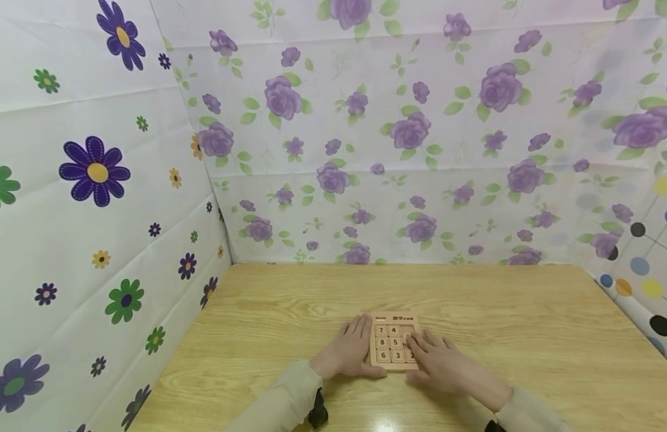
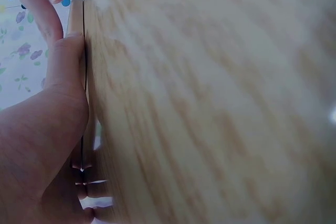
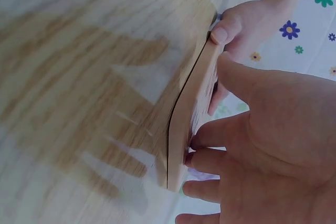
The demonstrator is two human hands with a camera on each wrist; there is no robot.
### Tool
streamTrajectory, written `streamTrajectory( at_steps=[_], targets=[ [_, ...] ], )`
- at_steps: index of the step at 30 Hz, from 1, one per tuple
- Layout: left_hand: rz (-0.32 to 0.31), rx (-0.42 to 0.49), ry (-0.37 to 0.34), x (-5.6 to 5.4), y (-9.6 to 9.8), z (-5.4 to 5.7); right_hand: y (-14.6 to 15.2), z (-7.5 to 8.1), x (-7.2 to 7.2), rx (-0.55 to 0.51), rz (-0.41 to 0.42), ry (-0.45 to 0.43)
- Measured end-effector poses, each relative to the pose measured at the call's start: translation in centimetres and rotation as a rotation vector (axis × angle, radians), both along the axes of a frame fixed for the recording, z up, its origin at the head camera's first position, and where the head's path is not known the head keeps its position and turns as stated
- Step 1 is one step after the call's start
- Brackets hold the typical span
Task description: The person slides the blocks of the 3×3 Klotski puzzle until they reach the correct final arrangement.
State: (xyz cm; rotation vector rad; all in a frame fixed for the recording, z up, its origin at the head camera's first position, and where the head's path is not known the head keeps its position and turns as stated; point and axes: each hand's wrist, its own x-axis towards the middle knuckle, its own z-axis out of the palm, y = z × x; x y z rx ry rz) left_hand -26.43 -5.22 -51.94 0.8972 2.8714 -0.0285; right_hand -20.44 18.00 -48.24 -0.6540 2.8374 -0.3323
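A square wooden number sliding puzzle [image 1: 388,366] lies flat on the table, with numbered tiles in a frame and an open slot at its upper right. My left hand [image 1: 350,350] holds the puzzle by its near left corner, fingers along the left side and thumb on the near edge. In the left wrist view that thumb [image 2: 67,64] presses the puzzle's side. My right hand [image 1: 446,363] reaches over the right side, a fingertip touching a tile just below the slot and hiding its number. The right wrist view shows the right fingers [image 3: 210,132] above the puzzle.
The wood-grain table [image 1: 290,300] spreads around the puzzle. Behind it hangs a floral cloth [image 1: 376,198], with a flower-patterned sheet [image 1: 165,258] on the left and a dotted one [image 1: 641,246] on the right.
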Motion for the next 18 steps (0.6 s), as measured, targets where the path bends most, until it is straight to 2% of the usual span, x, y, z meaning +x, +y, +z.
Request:
streamTrajectory(
  at_steps=[7,18],
  targets=[
    [0.006,0.003,-0.009,0.0,0.0,0.0,0.0,0.3,-0.6,0.007,0.035,0.005],
    [-0.003,0.009,-0.004,0.0,-0.1,0.0,-0.1,0.1,-1.3,0.004,0.028,0.027]
  ],
)
